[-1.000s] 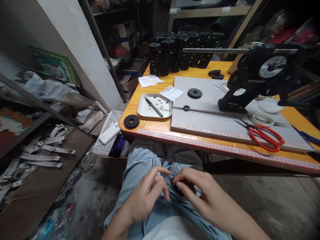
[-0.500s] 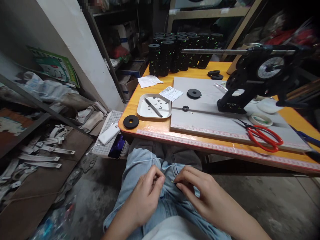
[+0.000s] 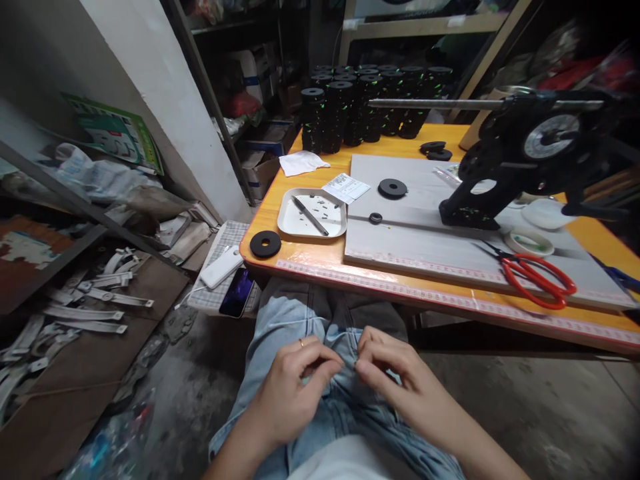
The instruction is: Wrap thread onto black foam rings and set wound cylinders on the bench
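Note:
Above the jeans (image 3: 285,320) on my lap, my two hands face each other with a small gap between the fingertips. My left hand (image 3: 300,377), wearing a thin ring, is closed in a pinch of thumb and forefinger. Anything in that pinch is too small to make out. My right hand (image 3: 393,373) is also closed, thumb against curled fingers. A tiny dark speck shows at its fingertips, too small to name. Nearest on the table is a white tray (image 3: 285,229) holding a pen (image 3: 310,215) and several small dark bits.
A black ring disc (image 3: 265,244) lies at the table corner, another disc (image 3: 393,189) on a grey board (image 3: 415,247). Red-handled scissors (image 3: 540,280) lie at the right, by a black hand press (image 3: 480,180). Several black spools (image 3: 337,117) stand behind. A phone (image 3: 237,292) rests at the left.
My left hand has turned and its fingertips have moved right, closer to my right hand. The fingers of my right hand have curled in more. The view has shifted slightly.

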A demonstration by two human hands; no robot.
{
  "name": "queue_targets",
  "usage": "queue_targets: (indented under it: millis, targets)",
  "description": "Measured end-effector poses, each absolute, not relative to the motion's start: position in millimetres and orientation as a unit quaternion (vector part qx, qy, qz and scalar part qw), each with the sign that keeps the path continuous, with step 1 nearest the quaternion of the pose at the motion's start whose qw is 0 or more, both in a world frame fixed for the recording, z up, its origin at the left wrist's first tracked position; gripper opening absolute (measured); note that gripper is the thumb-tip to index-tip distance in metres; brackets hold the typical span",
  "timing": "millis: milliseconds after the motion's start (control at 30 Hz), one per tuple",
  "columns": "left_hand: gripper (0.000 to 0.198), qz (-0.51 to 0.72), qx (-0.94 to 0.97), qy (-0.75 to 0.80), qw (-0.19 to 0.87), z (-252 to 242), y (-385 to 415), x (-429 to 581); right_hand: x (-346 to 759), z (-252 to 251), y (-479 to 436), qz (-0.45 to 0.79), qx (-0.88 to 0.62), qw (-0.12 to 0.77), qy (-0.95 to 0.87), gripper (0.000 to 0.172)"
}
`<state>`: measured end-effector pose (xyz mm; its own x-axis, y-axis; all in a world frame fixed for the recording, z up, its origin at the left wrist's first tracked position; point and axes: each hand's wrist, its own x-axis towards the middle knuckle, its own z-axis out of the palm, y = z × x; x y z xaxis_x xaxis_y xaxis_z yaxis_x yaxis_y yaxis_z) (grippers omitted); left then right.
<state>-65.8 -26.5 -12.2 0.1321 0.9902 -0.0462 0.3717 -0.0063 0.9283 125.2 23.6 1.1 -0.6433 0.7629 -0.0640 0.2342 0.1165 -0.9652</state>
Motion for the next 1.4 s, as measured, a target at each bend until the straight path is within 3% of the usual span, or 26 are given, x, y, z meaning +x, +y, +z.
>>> queue_targets:
  millis: [133,233,467,1000,1400]
  targets:
    - [0.026,0.375,0.580,0.524,0.498,-16,-27,-64,120,-14,24,0.791,-0.283,0.302,-0.451,0.037]
    - [0.031,0.377,0.570,0.502,0.530,-17,-28,-60,117,-16,23,0.865,-0.241,0.297,-0.326,0.036]
    - [0.041,0.390,0.480,0.450,0.644,-24,-33,-56,113,-13,24,0.875,-0.259,0.293,-0.285,0.037]
    - [0.030,0.424,0.167,0.364,0.812,-33,-42,-39,101,-15,27,0.866,-0.313,0.363,-0.139,0.033]
    - [0.025,0.391,0.072,0.318,0.861,-25,-48,-41,110,-9,30,0.847,-0.329,0.406,-0.098,0.032]
